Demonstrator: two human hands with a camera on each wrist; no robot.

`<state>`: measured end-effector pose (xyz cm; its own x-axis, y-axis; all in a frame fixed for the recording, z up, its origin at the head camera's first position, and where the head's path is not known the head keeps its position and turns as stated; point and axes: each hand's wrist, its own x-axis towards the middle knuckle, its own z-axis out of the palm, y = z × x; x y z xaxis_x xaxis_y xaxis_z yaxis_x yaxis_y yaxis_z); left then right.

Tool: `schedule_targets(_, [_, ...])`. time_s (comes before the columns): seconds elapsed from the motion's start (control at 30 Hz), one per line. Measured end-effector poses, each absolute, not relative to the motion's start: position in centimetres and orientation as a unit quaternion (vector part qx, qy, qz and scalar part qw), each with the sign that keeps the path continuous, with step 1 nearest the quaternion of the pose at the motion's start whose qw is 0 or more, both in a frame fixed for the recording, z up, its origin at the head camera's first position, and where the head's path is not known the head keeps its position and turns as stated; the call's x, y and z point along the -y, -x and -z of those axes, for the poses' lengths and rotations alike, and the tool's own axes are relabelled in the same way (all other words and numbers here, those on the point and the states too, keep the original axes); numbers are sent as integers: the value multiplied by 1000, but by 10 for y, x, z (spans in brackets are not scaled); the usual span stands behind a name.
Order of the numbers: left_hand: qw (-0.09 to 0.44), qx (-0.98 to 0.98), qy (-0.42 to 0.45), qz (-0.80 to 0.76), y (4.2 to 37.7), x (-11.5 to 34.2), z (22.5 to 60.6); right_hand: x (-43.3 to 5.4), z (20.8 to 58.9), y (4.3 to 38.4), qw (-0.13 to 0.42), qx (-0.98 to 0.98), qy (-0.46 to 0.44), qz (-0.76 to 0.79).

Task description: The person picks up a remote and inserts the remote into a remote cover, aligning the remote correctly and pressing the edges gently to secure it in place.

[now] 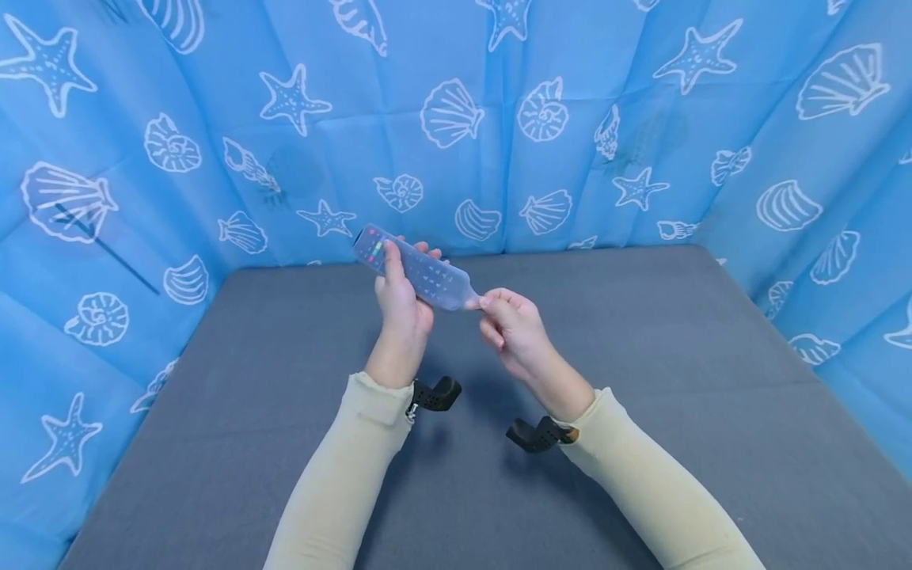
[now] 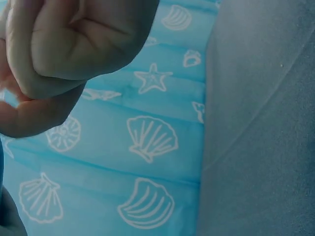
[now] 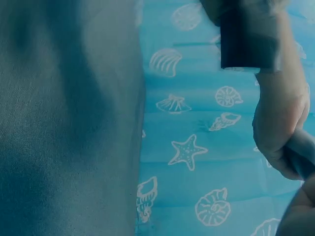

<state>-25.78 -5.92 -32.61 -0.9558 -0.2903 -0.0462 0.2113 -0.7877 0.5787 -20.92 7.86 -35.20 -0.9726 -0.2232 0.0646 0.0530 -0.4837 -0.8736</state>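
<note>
A dark remote control [image 1: 416, 269] with coloured buttons near its far end sits inside a translucent, bluish sleeve [image 1: 459, 294]. My left hand [image 1: 401, 305] grips the remote from below, thumb lying across its face and fingertips showing at the far edge. At the near end, the sleeve stretches out past the remote into a narrow tip, which my right hand [image 1: 514, 323] pinches between thumb and fingers. Both hands hold it tilted above the table. In the right wrist view, the remote's end [image 3: 301, 152] shows at the right edge beside the left hand.
A grey cloth-covered table [image 1: 285, 380] lies beneath the hands. Blue curtains [image 1: 399, 150] printed with shells and starfish hang along its back and sides. Black wrist mounts [image 1: 436, 393] stick out inward from both cream sleeve cuffs.
</note>
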Motion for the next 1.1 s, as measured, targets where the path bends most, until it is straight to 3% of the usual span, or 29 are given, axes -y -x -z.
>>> schedule_targets(0.27, [202,306,-114,923,249,52,320,-75,358,209,74,-559,162,810])
schedule_targets(0.57, [168,323,-105,925,244,51,327,-73,372,204,11,-599,201,775])
schedule_targets(0.87, [154,318,-75,933,241,51,323,-85,357,207,148,-541,129,818])
schedule_targets(1.1, [156,280,-105,942,238,49,315,-91,361,210,181,-464,234,835])
